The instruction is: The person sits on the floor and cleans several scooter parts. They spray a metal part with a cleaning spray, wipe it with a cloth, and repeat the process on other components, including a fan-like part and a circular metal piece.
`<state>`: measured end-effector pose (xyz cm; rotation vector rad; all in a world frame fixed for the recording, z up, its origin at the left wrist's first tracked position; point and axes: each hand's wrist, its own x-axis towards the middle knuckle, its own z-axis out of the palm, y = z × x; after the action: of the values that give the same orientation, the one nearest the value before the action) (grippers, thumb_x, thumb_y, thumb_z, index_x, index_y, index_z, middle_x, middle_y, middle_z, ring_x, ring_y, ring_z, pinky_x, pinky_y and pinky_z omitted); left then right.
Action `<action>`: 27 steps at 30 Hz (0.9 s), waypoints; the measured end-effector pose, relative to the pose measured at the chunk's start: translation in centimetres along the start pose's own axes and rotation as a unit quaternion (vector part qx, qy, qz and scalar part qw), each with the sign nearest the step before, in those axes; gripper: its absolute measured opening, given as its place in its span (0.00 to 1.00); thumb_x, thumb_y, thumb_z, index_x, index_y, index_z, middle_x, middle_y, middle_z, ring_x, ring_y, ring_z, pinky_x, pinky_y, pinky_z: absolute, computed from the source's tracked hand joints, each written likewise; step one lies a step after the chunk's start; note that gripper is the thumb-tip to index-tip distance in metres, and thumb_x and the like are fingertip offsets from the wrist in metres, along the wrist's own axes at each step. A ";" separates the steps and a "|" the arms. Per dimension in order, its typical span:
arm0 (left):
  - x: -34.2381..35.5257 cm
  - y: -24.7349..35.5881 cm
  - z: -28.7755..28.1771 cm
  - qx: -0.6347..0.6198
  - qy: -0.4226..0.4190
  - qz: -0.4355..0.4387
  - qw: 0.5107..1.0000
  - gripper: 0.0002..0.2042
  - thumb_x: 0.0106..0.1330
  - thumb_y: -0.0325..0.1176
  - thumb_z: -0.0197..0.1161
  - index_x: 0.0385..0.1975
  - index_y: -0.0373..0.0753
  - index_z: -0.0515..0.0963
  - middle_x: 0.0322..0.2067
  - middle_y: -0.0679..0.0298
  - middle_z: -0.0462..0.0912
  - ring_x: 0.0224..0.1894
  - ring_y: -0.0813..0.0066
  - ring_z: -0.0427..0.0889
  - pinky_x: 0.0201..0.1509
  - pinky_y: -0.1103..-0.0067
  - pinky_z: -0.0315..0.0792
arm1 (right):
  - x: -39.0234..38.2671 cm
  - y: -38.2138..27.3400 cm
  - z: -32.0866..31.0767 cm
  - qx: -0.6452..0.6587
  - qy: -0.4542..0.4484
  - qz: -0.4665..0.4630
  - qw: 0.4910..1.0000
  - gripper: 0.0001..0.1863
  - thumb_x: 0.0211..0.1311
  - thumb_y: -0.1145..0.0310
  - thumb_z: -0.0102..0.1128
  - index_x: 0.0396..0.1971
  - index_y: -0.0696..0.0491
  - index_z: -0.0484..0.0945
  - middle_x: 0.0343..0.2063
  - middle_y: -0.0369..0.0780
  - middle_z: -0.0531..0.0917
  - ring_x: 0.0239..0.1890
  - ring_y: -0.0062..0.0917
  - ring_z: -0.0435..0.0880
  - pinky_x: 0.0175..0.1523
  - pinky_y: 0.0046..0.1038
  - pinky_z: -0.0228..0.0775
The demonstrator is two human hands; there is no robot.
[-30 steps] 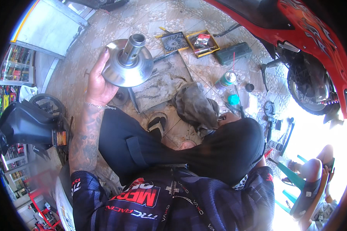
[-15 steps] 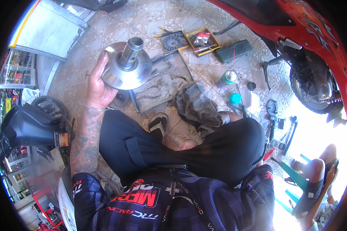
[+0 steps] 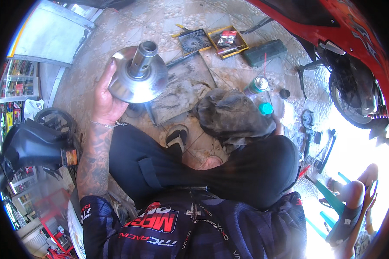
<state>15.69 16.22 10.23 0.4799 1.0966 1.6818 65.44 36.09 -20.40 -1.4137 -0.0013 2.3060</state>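
My left hand is raised and grips a shiny steel pulley half, a round disc with a hollow shaft standing up from its centre. The thumb lies along the disc's near-left rim, and the other fingers are hidden beneath it. By my right knee, a crumpled dark grey rag is spread out, and only a bit of my right hand shows at its right edge. The rag moves along with that hand, whose fingers are hidden by the cloth.
Beyond my legs lies a dirty flat sheet. Past it are a black tray with a finned wheel, a yellow-edged tray and a green case. A spray can and teal cap stand right. Motorcycle and another person are at right.
The rag has spread and shifted to the right together with my right hand. My left hand has moved slightly left, still holding the pulley half.
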 end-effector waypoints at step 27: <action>-0.3 -0.2 1.3 -0.026 -0.017 -0.005 0.999 0.22 0.82 0.46 0.52 0.65 0.37 0.73 0.58 0.56 0.83 0.60 0.64 0.83 0.67 0.63 0.77 | -4.6 -1.4 2.9 -0.279 -0.185 -0.227 0.915 0.21 0.72 0.61 0.65 0.56 0.60 0.81 0.49 0.39 0.86 0.54 0.28 0.84 0.64 0.33 0.71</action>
<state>16.88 16.55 10.78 0.4664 1.0263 1.6828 65.22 36.37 -14.80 -1.0188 -1.0606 2.2023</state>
